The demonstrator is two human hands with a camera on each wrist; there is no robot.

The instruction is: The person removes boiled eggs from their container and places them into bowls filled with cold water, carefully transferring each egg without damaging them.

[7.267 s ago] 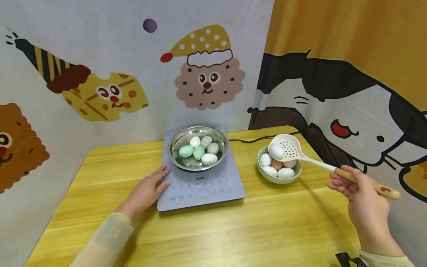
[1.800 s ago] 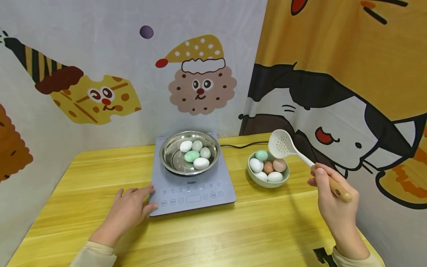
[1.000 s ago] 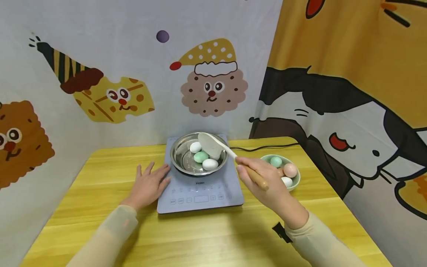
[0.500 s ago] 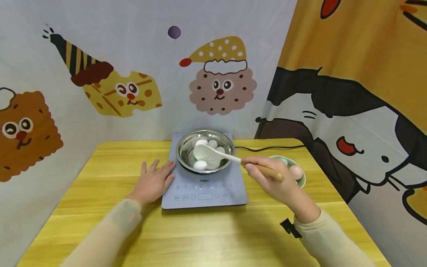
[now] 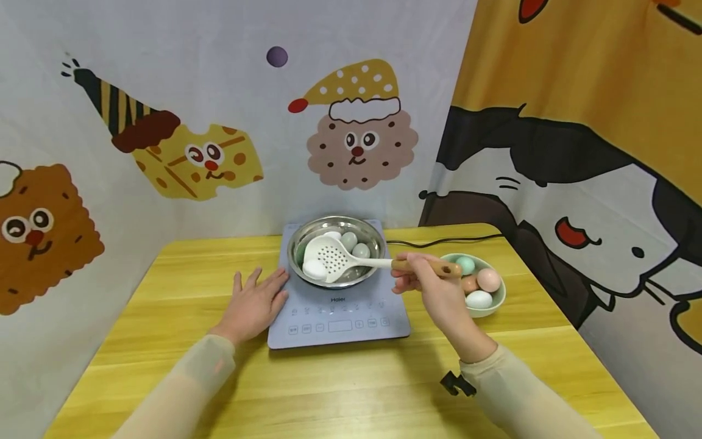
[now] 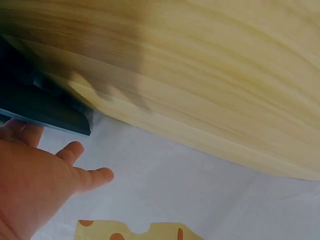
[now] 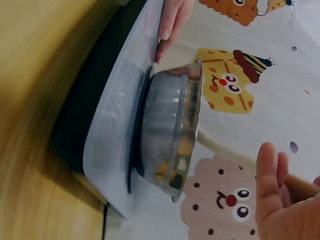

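My right hand (image 5: 439, 292) grips the wooden handle of a white slotted skimmer (image 5: 331, 256). The skimmer's perforated head is over the stainless-steel bowl (image 5: 377, 247), with a white egg (image 5: 314, 269) at its lower left side. Behind the head lie two grey-green eggs (image 5: 361, 251) and another white egg (image 5: 331, 235), partly covered. In the head view my left hand (image 5: 249, 308) has its fingers spread at the left edge of the induction cooker (image 5: 338, 314) under the bowl. The left wrist view shows that hand's fingers (image 6: 92, 179) beside the cooker's dark side.
A pale green bowl (image 5: 496, 300) to the right holds a teal egg (image 5: 465, 264), a pink egg (image 5: 488, 280), a brown egg (image 5: 469, 285) and a white egg (image 5: 479, 299). A black cord (image 5: 439, 241) runs along the wooden table's (image 5: 340, 390) back edge, before a printed curtain (image 5: 219, 55).
Earlier the skimmer stood over the green bowl, where a teal egg then appeared. It has since swung left into the steel bowl, and a white egg now sits at its head. The left hand stays by the cooker.
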